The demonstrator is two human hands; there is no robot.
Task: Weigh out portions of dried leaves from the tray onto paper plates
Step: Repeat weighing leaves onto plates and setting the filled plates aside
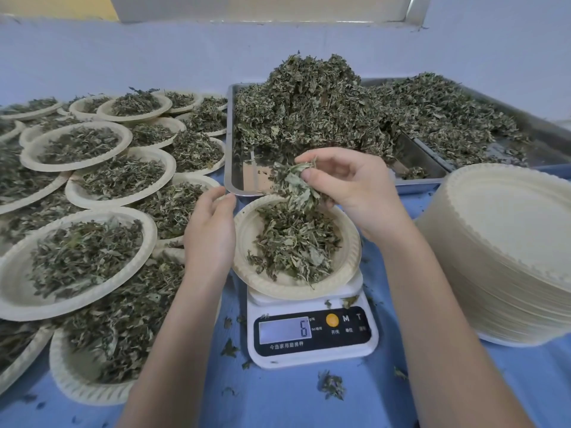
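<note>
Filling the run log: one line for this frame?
step: portioning | right hand: pinches dried leaves over paper plate | left hand: at plate rim | plate: on kitchen scale | display: 6

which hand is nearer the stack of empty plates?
Right. The right hand holds leaves above the plate on the scale, left of the stack of empty plates; the left hand is beyond that plate's far rim.

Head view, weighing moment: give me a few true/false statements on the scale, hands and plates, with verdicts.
1. The right hand pinches a clump of dried leaves above the plate on the scale. True.
2. The scale's display reads 0. False: it shows 6.
3. The left hand holds a scoop. False: it holds nothing, beside the plate's rim.
4. A stack of empty plates stands to the right. True.
</note>
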